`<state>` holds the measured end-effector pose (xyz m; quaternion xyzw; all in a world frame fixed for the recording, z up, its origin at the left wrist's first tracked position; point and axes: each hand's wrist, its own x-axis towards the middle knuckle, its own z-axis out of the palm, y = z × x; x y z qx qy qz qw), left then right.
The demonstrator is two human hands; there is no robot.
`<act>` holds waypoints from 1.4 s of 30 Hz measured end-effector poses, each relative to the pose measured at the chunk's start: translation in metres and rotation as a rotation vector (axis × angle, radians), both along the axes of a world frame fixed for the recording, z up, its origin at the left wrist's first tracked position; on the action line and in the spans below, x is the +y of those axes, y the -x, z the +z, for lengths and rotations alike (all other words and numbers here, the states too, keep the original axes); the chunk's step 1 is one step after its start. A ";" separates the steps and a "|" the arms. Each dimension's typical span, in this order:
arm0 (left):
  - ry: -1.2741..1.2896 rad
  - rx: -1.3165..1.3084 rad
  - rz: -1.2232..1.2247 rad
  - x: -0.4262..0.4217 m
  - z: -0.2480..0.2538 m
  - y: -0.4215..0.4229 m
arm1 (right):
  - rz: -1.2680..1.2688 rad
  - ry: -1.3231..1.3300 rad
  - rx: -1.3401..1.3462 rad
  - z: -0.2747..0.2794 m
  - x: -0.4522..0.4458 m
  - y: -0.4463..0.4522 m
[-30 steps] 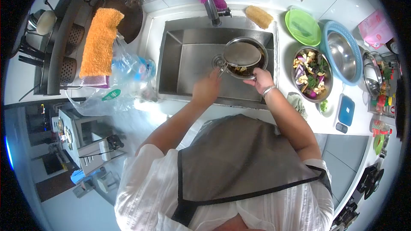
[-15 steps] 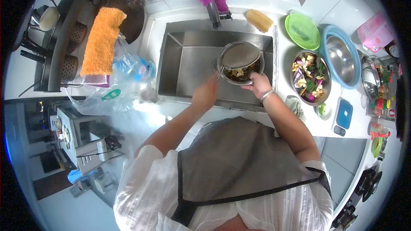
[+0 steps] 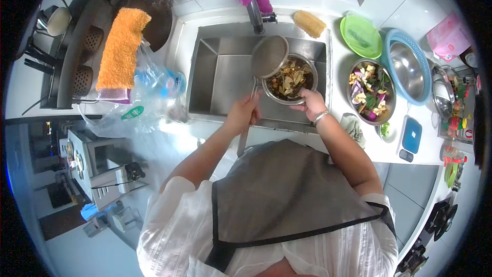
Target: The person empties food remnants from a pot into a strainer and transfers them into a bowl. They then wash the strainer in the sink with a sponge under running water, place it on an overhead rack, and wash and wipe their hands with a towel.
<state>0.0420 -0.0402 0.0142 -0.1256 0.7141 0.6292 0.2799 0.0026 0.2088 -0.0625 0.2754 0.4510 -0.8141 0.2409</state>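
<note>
My left hand (image 3: 243, 114) is closed around the long handle of a round mesh strainer (image 3: 269, 57). The strainer's head is raised over the left edge of a metal bowl (image 3: 314, 74). Dried leaves and brown spices (image 3: 290, 78) lie in the bowl, in full view. With my right hand (image 3: 311, 105), I grip the bowl's near right rim, thumb on top; the fingers below are partly hidden. Both bowl and strainer are over the right half of the steel sink (image 3: 225, 79).
Right of the sink stand a bowl of cut vegetables (image 3: 370, 92), green plates (image 3: 361, 36), a blue basin (image 3: 428, 79), a small dish of chopped greens (image 3: 385, 131) and a blue scale (image 3: 412, 133). The faucet (image 3: 255, 18) reaches over the sink's back edge. Left hangs an orange cloth (image 3: 122, 46).
The strainer has swung from above the bowl to its left, uncovering the spices. My left hand has shifted slightly left and down. My right hand stays on the bowl's rim.
</note>
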 end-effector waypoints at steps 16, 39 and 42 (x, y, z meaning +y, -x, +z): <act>-0.534 -0.262 -0.046 -0.005 0.033 -0.008 | -0.026 0.015 -0.027 -0.008 0.050 -0.038; 0.895 0.550 -0.393 -0.049 0.002 -0.034 | 0.172 -0.084 0.018 0.035 -0.036 -0.013; 0.533 0.428 -0.125 -0.050 0.002 -0.038 | 0.148 -0.058 -0.017 0.034 -0.036 -0.016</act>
